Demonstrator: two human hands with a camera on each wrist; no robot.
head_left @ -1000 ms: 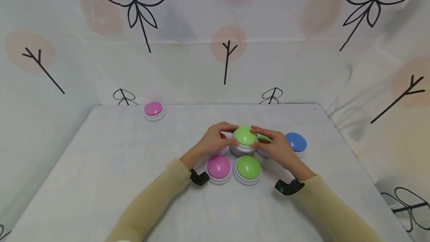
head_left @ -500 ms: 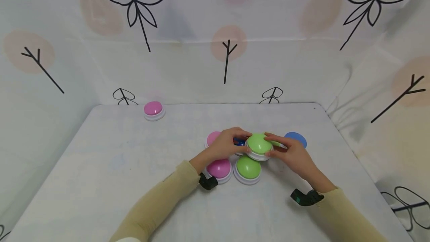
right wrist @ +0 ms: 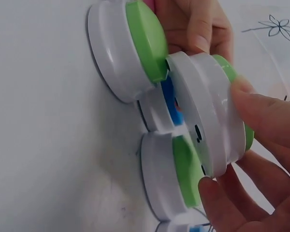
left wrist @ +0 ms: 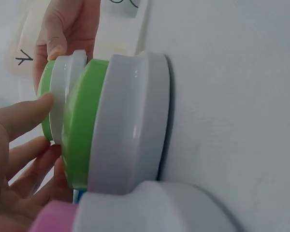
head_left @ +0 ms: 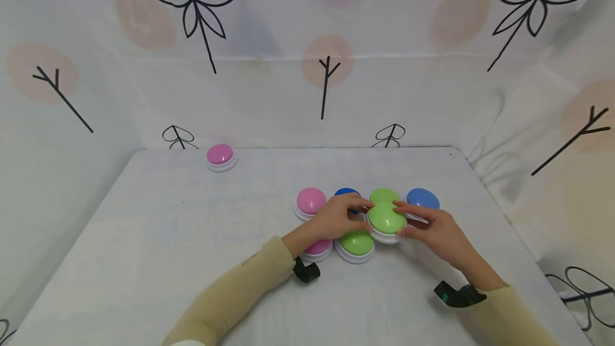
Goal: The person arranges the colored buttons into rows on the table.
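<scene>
Between both hands is a push button with a green dome and white base (head_left: 387, 219), raised above the table; its underside shows in the right wrist view. My left hand (head_left: 336, 220) pinches its left side, thumb and fingers at the edge. On the right side, my right hand (head_left: 442, 233) grips it the same way. Under and around it stand other push buttons: a green one in front (head_left: 356, 245), another green one behind (head_left: 383, 195), a dark blue one (head_left: 347, 191) partly hidden by the left hand, and a pink one (head_left: 317, 249) partly covered by the left wrist.
Another pink button (head_left: 310, 200) stands at the left of the back row, and a blue one (head_left: 423, 197) at its right end. Farther off, a lone pink button (head_left: 220, 154) sits near the back edge of the white table (head_left: 158, 228). Printed cloth walls (head_left: 259, 95) enclose the table.
Both hands have carried the green button rightward and toward the person, off the dark blue button in the back row. That blue button has come partly into sight.
</scene>
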